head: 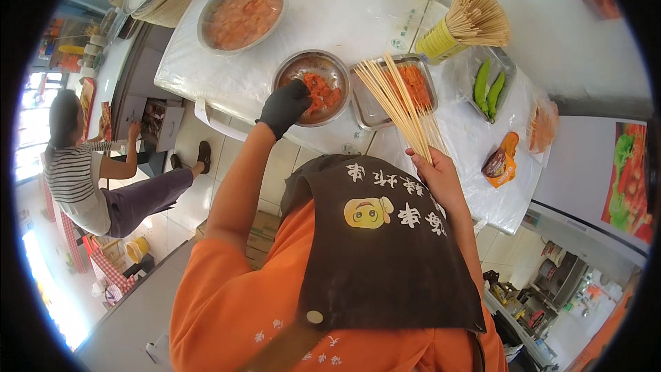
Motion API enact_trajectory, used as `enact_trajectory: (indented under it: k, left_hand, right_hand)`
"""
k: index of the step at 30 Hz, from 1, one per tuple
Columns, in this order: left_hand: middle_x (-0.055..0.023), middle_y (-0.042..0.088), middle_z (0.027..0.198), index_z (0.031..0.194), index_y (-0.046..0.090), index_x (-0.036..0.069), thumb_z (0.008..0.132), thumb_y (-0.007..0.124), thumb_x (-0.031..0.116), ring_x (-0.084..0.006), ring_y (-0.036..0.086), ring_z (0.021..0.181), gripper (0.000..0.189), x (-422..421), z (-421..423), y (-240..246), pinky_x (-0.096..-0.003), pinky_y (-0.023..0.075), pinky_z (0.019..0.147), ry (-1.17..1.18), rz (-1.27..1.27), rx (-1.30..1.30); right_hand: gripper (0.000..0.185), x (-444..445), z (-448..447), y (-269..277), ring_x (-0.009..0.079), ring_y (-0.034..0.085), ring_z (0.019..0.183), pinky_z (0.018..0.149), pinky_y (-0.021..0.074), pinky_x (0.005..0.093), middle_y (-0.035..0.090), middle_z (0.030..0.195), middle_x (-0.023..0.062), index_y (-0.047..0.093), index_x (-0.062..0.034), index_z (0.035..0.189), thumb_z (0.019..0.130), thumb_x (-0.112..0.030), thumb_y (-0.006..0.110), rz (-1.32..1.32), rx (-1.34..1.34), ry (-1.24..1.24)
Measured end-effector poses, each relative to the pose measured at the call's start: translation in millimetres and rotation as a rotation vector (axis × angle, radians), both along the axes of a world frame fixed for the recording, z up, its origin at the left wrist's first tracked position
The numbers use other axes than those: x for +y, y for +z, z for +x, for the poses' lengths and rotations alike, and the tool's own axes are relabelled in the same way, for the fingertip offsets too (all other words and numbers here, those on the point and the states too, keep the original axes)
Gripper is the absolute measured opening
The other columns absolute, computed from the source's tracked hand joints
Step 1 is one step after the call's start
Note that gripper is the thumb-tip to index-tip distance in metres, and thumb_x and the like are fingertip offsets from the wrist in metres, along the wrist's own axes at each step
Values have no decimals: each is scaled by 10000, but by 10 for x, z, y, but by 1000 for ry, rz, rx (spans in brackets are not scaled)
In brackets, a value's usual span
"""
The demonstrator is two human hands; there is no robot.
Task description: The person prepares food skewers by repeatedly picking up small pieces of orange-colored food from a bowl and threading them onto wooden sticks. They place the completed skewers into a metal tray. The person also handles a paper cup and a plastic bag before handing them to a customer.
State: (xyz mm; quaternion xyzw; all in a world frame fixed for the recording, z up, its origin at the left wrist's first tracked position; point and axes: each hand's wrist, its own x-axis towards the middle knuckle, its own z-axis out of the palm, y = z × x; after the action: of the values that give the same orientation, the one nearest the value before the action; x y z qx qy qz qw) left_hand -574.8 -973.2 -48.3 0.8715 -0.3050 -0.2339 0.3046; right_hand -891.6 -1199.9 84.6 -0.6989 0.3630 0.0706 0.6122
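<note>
My left hand, in a black glove, reaches over the near left rim of a steel bowl. Its fingers touch or nearly touch the red marinated meat pieces inside; whether they pinch one is hidden. A bundle of bamboo skewers is gripped at its lower end by my bare right hand. The skewers fan out over a steel tray, where red meat lies along the right side, partly hidden behind them.
A large bowl of pale meat slices stands at the back left of the plastic-covered table. To the right are a yellow can full of skewers, green peppers in a tray and an orange packet. Another person is at a far-left counter.
</note>
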Motion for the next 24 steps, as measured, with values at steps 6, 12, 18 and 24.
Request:
enact_trajectory:
  k: [6,12,18,24]
  left_hand:
    - [-117,735,1116,1324,642,-28,871,666,109,-183,687,1003,474,-4,56,-93,-307,533,886,230,-403,706]
    - [-60,716,1083,1187,698,1,910,687,79,-136,661,955,288,-84,-115,-44,-274,527,858,376,-836,1104]
    - [-71,709,1094,1227,642,-14,885,706,-8,-165,672,983,348,-251,-253,105,-287,542,893,470,-930,643]
    - [-90,693,1169,1387,561,-9,883,646,-116,-159,670,1054,522,-433,-341,559,-294,546,932,390,-1101,526]
  right_hand:
    - [189,20,0,-93,47,471,582,544,365,219,501,682,-53,645,-27,1112,1029,-192,610,45,-82,-64]
    - [142,17,60,-138,69,565,632,586,432,232,578,749,-8,577,-19,1066,996,-130,631,106,-129,-61]
    - [143,9,164,-52,70,574,645,593,439,231,598,782,-1,571,-14,1078,981,-97,635,124,-139,-47]
    - [165,-36,262,97,35,521,572,486,338,191,575,711,-28,585,-49,1102,994,-153,655,192,-81,-28]
